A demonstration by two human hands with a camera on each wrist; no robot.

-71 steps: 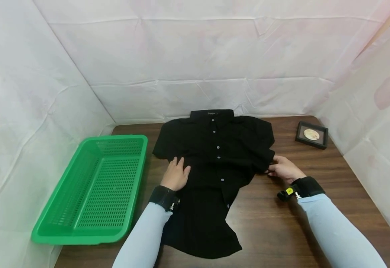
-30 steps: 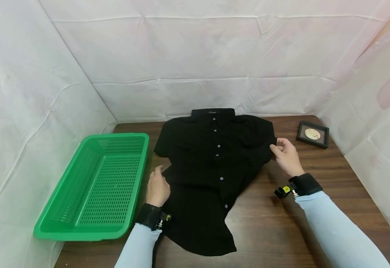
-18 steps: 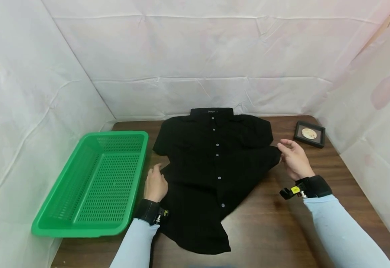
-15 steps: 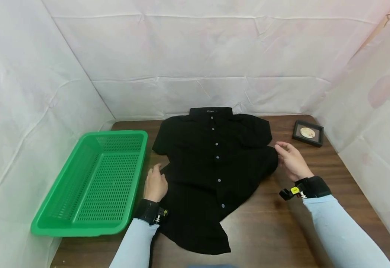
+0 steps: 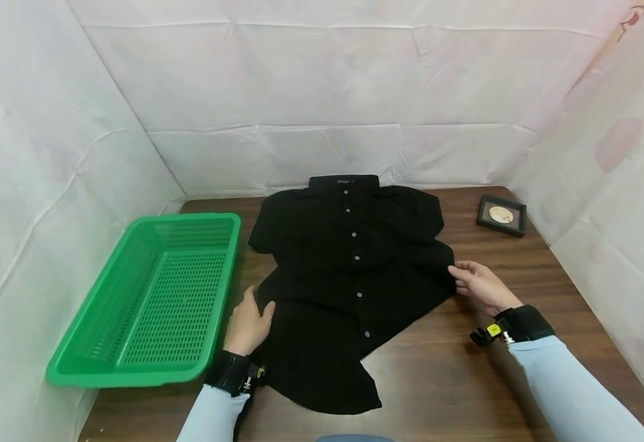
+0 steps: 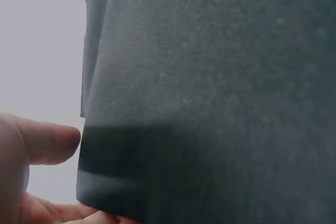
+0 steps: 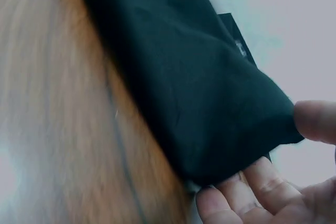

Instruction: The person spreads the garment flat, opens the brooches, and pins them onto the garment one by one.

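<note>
A black short-sleeved button-up shirt (image 5: 322,264) lies front up on the wooden table, its collar toward the back wall. The lower right part of its body is drawn out sideways, while the bottom hem hangs toward the left. My right hand (image 5: 484,287) pinches that drawn-out edge between thumb and fingers; in the right wrist view the black cloth (image 7: 194,87) runs into the grip. At the shirt's left side edge is my left hand (image 5: 248,324), thumb spread from the fingers. In the left wrist view its thumb (image 6: 52,142) stands beside the cloth and its fingertips reach under the edge.
A green plastic basket (image 5: 225,288) with slotted walls stands left of the shirt. A small black frame with a round pale disc (image 5: 501,215) lies at the back right. White sheets (image 5: 322,73) enclose the table (image 5: 432,380) at the back and sides.
My right hand has gripped the shirt's right side and drawn it outward, lately a little toward me. My left hand has shifted from atop the shirt to its left edge, and its thumb has spread.
</note>
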